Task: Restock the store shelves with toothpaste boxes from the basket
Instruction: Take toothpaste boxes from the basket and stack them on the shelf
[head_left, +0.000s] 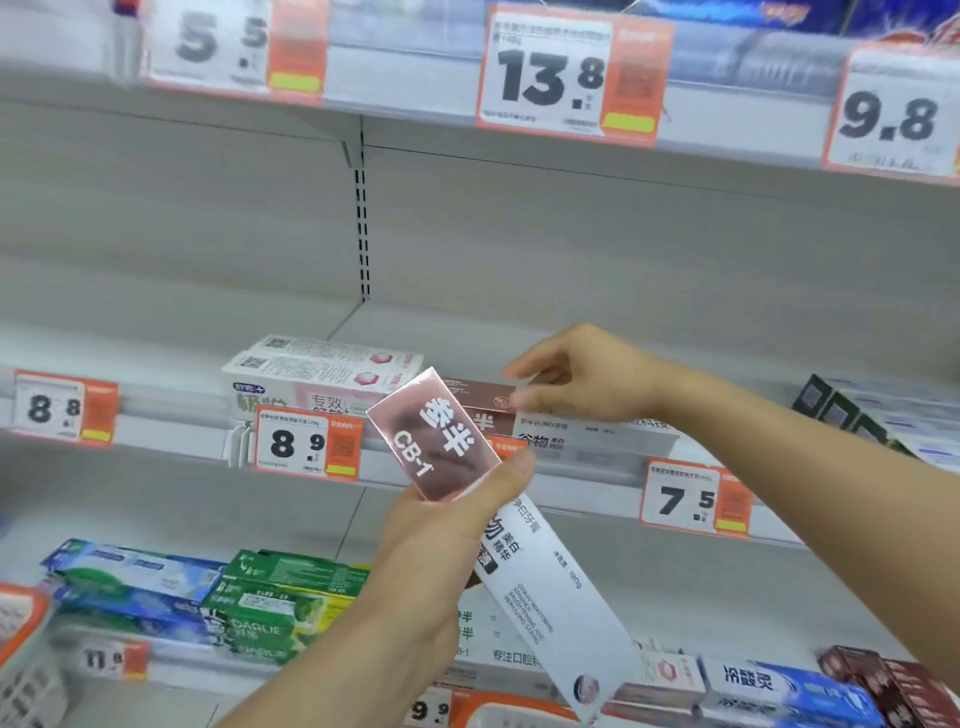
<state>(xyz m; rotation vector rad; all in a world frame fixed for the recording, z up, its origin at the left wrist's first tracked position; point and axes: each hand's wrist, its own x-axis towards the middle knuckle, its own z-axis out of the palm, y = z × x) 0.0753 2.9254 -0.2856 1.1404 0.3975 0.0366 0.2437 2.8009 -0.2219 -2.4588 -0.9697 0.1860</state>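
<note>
My left hand (436, 551) grips a long white toothpaste box (540, 577) with a shiny pink end marked CB-1, held tilted in front of the middle shelf (176, 405). My right hand (582, 382) reaches onto that shelf, fingers extended over a brown-and-white toothpaste box (480, 402) lying there; whether they pinch it is unclear. Left of that box stand two stacked white and pink boxes (322, 371). An orange basket rim (498, 714) shows at the bottom edge.
Price tags hang along the shelf edges, among them 8.9 (306, 441) and 7.5 (696, 499). Green boxes (280, 608) and blue boxes (135, 587) fill the lower shelf at left. Dark boxes (852, 415) sit at the far right. A white basket (26, 670) is at lower left.
</note>
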